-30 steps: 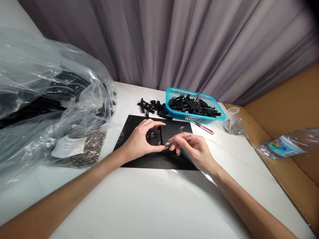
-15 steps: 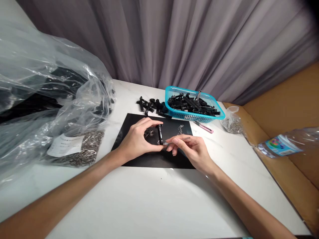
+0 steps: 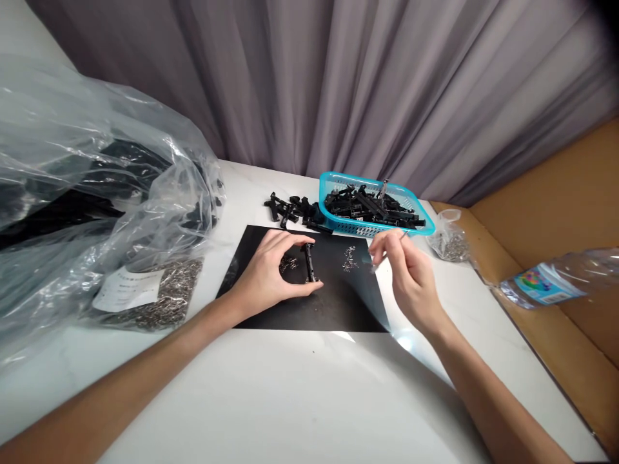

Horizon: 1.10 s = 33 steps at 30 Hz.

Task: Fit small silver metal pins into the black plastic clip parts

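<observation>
Matt black mat; turquoise plastic basket; crinkled glossy plastic bag.

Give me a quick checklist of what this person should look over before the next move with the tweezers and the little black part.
1. Black plastic part held firmly: ok, the left hand pinches it end to end, upright on the black mat.
2. Tool in hand: ok, the right hand grips thin metal tweezers, tip pointing down at the mat.
3. Something at the tweezer tip: cannot tell, too small and blurred.
4. Small metal pieces within reach: ok, a loose cluster lies on the mat between the hands.
5. More black parts to hand: ok, the blue basket behind the mat is full.
</observation>
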Available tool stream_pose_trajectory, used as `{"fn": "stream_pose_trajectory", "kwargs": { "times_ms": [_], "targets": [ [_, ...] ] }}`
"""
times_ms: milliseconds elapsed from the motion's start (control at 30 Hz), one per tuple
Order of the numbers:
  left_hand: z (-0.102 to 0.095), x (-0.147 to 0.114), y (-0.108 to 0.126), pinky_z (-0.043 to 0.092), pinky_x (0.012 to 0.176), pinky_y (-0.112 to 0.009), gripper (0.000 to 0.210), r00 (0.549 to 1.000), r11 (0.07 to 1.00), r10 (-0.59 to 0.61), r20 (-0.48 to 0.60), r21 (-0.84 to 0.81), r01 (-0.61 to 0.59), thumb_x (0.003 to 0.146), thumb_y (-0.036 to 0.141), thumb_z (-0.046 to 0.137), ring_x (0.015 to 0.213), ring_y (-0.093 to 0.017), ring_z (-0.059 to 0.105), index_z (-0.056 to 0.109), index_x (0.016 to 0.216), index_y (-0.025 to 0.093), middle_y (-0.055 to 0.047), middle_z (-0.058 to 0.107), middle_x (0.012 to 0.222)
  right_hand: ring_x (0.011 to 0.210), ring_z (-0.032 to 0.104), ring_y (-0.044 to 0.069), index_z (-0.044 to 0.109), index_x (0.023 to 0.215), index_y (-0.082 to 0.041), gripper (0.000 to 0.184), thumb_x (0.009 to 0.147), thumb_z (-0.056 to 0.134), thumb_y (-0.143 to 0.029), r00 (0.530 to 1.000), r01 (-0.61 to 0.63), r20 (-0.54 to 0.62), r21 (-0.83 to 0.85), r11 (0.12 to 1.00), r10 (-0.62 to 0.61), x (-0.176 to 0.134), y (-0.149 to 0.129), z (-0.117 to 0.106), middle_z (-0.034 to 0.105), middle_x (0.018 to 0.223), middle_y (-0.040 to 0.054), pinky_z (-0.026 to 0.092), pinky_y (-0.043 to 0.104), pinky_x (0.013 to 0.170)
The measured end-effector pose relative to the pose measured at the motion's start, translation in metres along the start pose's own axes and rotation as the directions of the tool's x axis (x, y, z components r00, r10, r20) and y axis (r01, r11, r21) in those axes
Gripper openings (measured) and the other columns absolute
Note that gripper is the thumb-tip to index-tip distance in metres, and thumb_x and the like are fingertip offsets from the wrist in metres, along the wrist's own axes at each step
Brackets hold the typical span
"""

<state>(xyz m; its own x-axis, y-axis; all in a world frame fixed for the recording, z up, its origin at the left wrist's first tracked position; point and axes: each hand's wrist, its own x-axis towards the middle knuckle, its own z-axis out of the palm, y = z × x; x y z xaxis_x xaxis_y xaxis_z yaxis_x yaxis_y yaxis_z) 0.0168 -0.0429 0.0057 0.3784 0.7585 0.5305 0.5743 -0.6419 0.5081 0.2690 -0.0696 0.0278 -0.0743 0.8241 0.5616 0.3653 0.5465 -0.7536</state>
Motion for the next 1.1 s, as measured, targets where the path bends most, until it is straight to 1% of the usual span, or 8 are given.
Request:
{"fn": "stream_pose_trajectory", "kwargs": {
  "times_ms": [33,100,233,333,433,633,867,1100],
  "targets": [
    [0.0,0.0,-0.001,0.049,0.103,-0.043,0.058,1.0,1.0,-0.005,0.008,-0.001,0.005,0.073,0.04,0.09,0.117,-0.028,0.056,0.064,0.123,0.023,-0.005,0.069,0.119,0.085,0.059,0.019,0.062,0.079,-0.022,0.044,0.111,0.04,-0.043,1.0,0.015,0.012,-0.092,0.996,-0.014,0.003,0.003,-0.006,0.061,0.087,0.0053,0.048,0.035,0.083],
    [0.001,-0.001,-0.003,0.049,0.105,-0.045,0.059,1.0,1.0,-0.006,0.024,0.006,0.006,0.074,0.043,0.089,0.119,-0.028,0.056,0.064,0.124,0.024,-0.005,0.069,0.121,0.083,0.06,0.02,0.067,0.087,-0.022,0.041,0.111,0.04,-0.042,0.98,0.036,0.199,-0.237,0.971,0.012,0.007,0.009,-0.016,0.062,0.088,0.0061,0.049,0.036,0.081],
    [0.001,-0.001,-0.005,0.05,0.103,-0.046,0.058,1.0,0.999,-0.022,0.012,0.032,0.022,0.076,0.044,0.087,0.118,-0.029,0.056,0.063,0.126,0.024,-0.007,0.069,0.121,0.087,0.065,0.023,0.075,0.117,-0.023,0.03,0.108,0.048,-0.033,0.858,0.13,0.509,-0.348,0.928,0.07,0.005,0.02,-0.019,0.065,0.102,0.0098,0.055,0.037,0.077],
    [0.0,0.0,-0.003,0.051,0.104,-0.047,0.058,0.999,0.999,-0.044,0.0,0.03,0.044,0.077,0.045,0.087,0.119,-0.029,0.057,0.063,0.126,0.024,-0.007,0.068,0.121,0.086,0.066,0.024,0.072,0.129,-0.02,0.033,0.106,0.048,-0.024,0.856,0.167,0.51,-0.429,0.888,0.086,0.002,0.028,-0.017,0.065,0.103,0.0117,0.056,0.039,0.074],
    [0.0,-0.002,0.0,0.054,0.101,-0.044,0.061,0.996,0.997,-0.041,0.08,-0.059,0.045,0.078,0.046,0.086,0.112,-0.026,0.063,0.061,0.13,0.025,-0.006,0.068,0.119,0.088,0.066,0.025,0.072,0.129,-0.017,0.034,0.106,0.048,-0.022,0.875,0.164,0.469,-0.515,0.842,0.117,0.005,0.036,-0.022,0.066,0.104,0.0127,0.056,0.041,0.078],
    [0.002,-0.011,0.01,0.06,0.096,-0.038,0.071,0.937,0.974,0.024,0.35,-0.218,0.057,0.08,0.046,0.084,0.102,-0.021,0.071,0.053,0.142,0.03,-0.004,0.069,0.12,0.098,0.067,0.026,0.069,0.135,-0.023,0.033,0.104,0.058,-0.027,0.766,0.29,0.631,-0.51,0.81,0.123,0.009,0.041,-0.035,0.066,0.116,0.0116,0.055,0.04,0.083],
    [0.001,-0.009,0.019,0.061,0.096,-0.042,0.07,0.922,0.987,0.088,0.376,-0.16,-0.029,0.082,0.044,0.082,0.107,-0.025,0.072,0.053,0.144,0.028,-0.007,0.069,0.124,0.083,0.066,0.023,0.075,0.099,-0.018,0.017,0.102,0.059,-0.018,0.895,0.181,0.43,-0.59,0.787,0.117,0.011,0.036,-0.021,0.074,0.096,0.0086,0.048,0.036,0.076],
    [0.003,-0.009,0.014,0.057,0.105,-0.043,0.066,0.947,0.986,0.081,0.312,-0.167,-0.029,0.083,0.045,0.081,0.116,-0.027,0.067,0.056,0.141,0.028,-0.008,0.067,0.129,0.082,0.068,0.021,0.072,0.096,-0.019,0.014,0.098,0.059,-0.014,0.899,0.073,0.422,-0.401,0.913,0.114,0.006,0.03,-0.013,0.075,0.091,0.0061,0.049,0.033,0.075]
  ]
}}
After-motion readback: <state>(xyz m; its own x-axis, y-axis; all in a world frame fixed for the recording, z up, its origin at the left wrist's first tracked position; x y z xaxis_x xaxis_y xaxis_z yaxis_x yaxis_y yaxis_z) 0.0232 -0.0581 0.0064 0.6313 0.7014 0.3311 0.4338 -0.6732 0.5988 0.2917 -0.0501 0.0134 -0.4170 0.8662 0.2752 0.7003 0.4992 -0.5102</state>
